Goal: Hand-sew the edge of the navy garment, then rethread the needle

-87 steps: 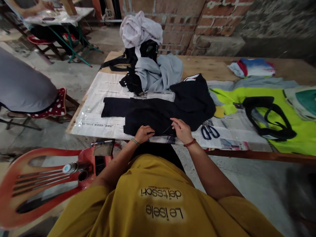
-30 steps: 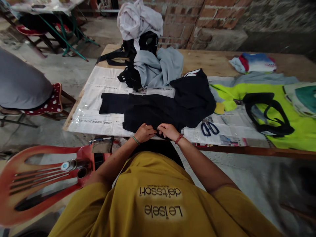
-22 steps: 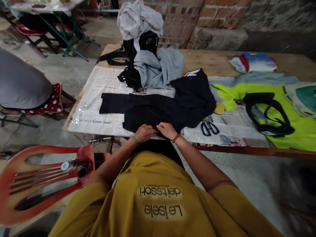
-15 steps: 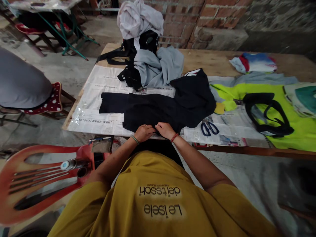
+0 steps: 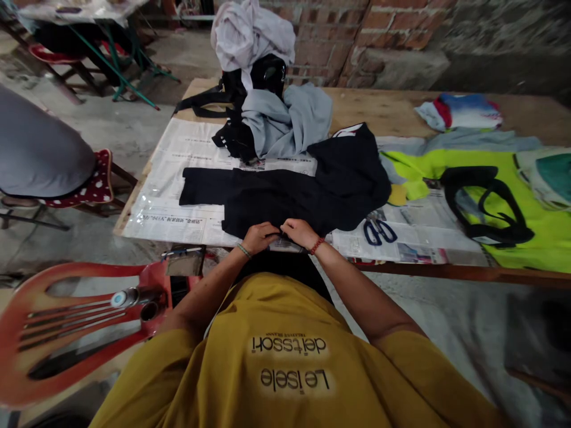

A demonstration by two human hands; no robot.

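Observation:
A black garment [image 5: 276,199] lies spread over newspaper at the near edge of the table, one narrow part reaching left and a bunched part to the right. My left hand [image 5: 261,238], with a green bracelet, is closed on its near edge. Close beside it, my right hand [image 5: 301,233], with a red bracelet, pinches the same edge; the fingertips of both hands nearly meet. Any small item between the fingertips is too small to make out. Just right of the garment rest dark-handled scissors [image 5: 379,232].
Behind the garment are grey cloth [image 5: 289,119] and a white bundle [image 5: 252,35] on a black bag. Neon-yellow fabric [image 5: 539,244] with a black strap [image 5: 488,208] covers the right side. A red plastic chair [image 5: 84,270] holding a bottle stands left; a seated person [image 5: 40,142] is beyond.
My right hand's fingers have shifted very slightly at the garment's edge. Both hands stay in about the same place, and the garment lies as before.

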